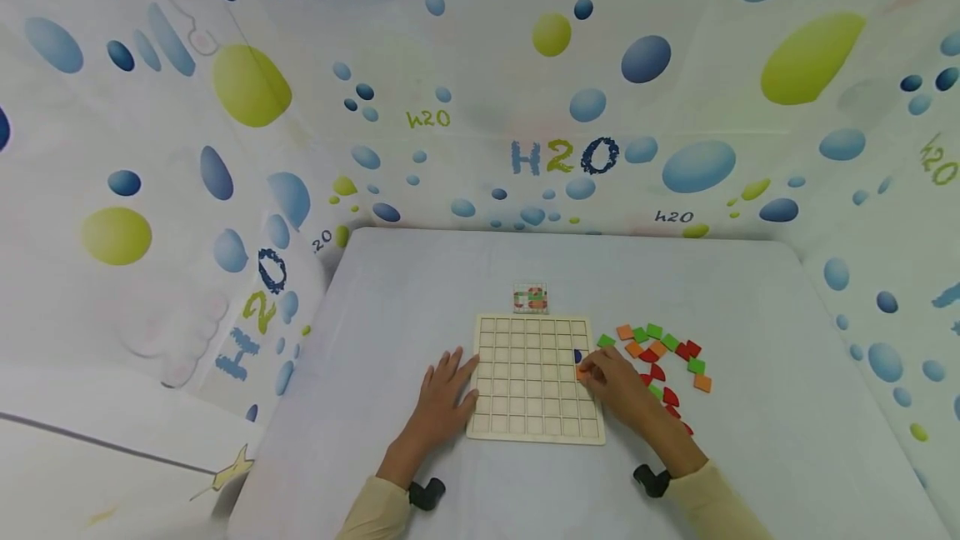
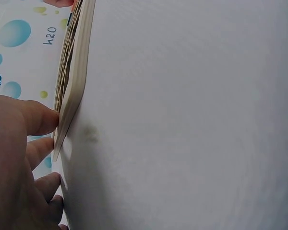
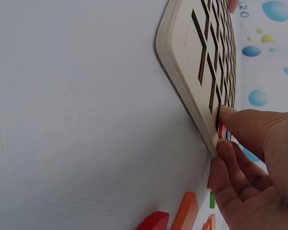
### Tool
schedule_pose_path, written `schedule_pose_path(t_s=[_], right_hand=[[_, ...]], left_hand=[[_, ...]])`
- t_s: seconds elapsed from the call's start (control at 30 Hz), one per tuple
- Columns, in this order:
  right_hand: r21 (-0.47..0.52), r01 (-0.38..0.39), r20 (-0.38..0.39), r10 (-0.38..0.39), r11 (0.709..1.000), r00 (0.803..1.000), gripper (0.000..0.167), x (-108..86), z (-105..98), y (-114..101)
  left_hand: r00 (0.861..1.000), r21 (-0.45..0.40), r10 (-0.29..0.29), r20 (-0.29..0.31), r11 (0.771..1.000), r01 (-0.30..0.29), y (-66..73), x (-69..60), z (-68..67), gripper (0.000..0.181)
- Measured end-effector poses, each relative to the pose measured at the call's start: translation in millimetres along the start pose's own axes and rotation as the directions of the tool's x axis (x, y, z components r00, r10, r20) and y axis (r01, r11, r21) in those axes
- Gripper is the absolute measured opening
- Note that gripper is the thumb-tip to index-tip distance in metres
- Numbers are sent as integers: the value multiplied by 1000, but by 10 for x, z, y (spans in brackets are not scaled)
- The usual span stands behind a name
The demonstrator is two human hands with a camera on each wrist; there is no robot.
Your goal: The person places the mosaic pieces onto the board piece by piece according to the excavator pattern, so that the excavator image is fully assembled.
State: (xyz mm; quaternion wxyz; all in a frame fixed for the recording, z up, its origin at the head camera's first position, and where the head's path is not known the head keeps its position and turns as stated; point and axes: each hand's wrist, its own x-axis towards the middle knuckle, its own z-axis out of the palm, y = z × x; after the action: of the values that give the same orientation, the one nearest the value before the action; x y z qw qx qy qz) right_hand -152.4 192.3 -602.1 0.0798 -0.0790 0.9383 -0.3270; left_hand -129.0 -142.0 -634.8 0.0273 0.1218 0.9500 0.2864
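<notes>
Left hand (image 1: 444,397) relaxed against the left edge of a wooden grid board (image 1: 521,392), right hand (image 1: 621,386) pinching an orange piece (image 1: 580,372) — at the rightmost column, loose coloured pieces (image 1: 671,397) alongside, blue piece (image 1: 577,356) just beyond the orange, patterned card (image 1: 530,297) farthest

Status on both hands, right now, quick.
Left hand: open, touching the left edge of the gridded wooden board.
Right hand: closed, pinching an orange tile at the board's right-hand column.
</notes>
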Motion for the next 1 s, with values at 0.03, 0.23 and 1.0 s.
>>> schedule_pose_path(t_s=[0.03,0.23,1.0], right_hand=[[6,-3,-2,3,1000,1000,15,-4,-4,0],[50,-40,-56,43,998,997,14,41,-31,46],[26,-120,-57,121,992,991,21,268,39,-71]], left_hand=[[1000,1,0,0,1000,0,1,1,2,58],[1000,9,-3,0,1000,3,9,9,-1,58],[997,-20,-44,58,999,45,7,-14,-37,59]])
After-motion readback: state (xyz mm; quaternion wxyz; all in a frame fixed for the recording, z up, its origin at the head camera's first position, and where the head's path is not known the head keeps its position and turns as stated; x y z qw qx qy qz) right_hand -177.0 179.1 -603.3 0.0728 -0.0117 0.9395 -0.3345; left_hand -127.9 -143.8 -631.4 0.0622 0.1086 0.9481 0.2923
